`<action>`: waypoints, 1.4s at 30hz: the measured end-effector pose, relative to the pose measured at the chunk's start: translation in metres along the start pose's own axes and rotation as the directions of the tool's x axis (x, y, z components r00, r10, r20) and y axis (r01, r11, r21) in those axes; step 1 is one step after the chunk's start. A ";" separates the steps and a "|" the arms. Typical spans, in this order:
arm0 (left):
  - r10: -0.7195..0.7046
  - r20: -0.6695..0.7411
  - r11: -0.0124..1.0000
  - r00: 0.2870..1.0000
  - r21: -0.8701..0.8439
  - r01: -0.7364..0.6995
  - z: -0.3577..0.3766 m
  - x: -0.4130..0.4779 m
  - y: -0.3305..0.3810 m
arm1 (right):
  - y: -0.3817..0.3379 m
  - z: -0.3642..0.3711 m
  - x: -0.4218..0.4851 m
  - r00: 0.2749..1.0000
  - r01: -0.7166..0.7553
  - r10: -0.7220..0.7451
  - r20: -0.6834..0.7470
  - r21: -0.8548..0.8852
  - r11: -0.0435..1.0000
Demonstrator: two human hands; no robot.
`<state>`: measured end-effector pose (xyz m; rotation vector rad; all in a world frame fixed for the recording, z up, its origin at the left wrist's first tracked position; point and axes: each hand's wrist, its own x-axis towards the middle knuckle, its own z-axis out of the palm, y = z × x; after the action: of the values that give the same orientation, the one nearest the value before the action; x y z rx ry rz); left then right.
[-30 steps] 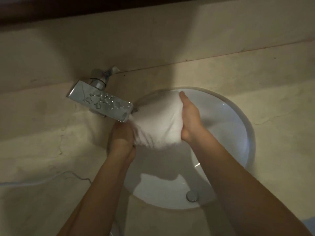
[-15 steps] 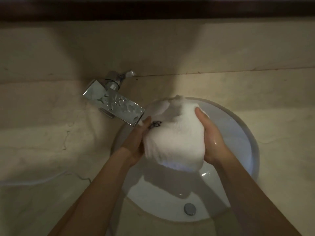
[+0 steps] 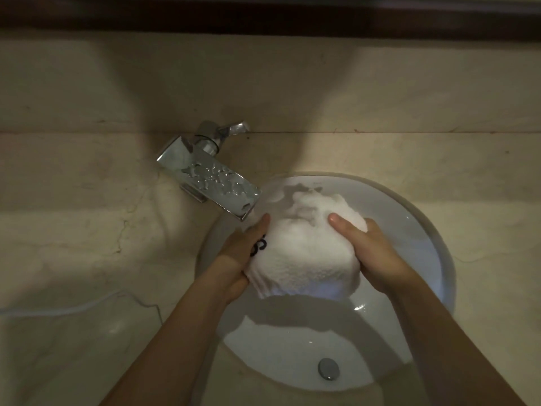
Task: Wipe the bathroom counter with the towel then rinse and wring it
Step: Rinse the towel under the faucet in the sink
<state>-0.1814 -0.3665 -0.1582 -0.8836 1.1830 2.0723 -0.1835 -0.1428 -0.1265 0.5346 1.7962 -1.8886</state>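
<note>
A white towel (image 3: 301, 256), bunched into a rounded wad with dark stitched letters on its left side, hangs over the white round sink (image 3: 433, 259). My left hand (image 3: 243, 259) presses against the towel's left side. On the towel's right side my right hand (image 3: 366, 253) grips it, the thumb lying on top. The chrome faucet (image 3: 210, 180), wet with droplets, ends just left of the towel's top. Whether water is running is hidden by the towel.
The beige stone counter (image 3: 87, 230) surrounds the sink, with a thin white cord (image 3: 87, 306) lying on it at the left. The metal drain (image 3: 328, 368) sits at the sink's near side. A backsplash and dark ledge (image 3: 263, 16) run along the back.
The towel and both hands have shifted right and toward me, away from under the spout. My right thumb now lies on top of the wad.
</note>
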 end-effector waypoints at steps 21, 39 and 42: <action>0.381 -0.388 0.903 0.839 0.349 -0.249 0.019 -0.028 0.006 | 0.006 0.106 0.009 0.965 0.026 -0.048 -0.257 -0.088 0.996; 0.337 -0.444 0.890 0.830 0.437 -0.128 0.021 -0.032 0.003 | 0.008 0.122 0.007 0.954 0.100 -0.250 -0.164 -0.612 0.785; 0.466 -0.368 0.810 0.804 0.543 -0.221 0.030 -0.041 0.004 | -0.005 0.120 0.053 0.953 -0.113 -0.099 -0.287 -0.639 0.761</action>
<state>-0.1669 -0.3487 -0.1125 -1.0220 2.1773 1.7137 -0.2237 -0.2663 -0.1456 0.5809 2.4763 -1.0704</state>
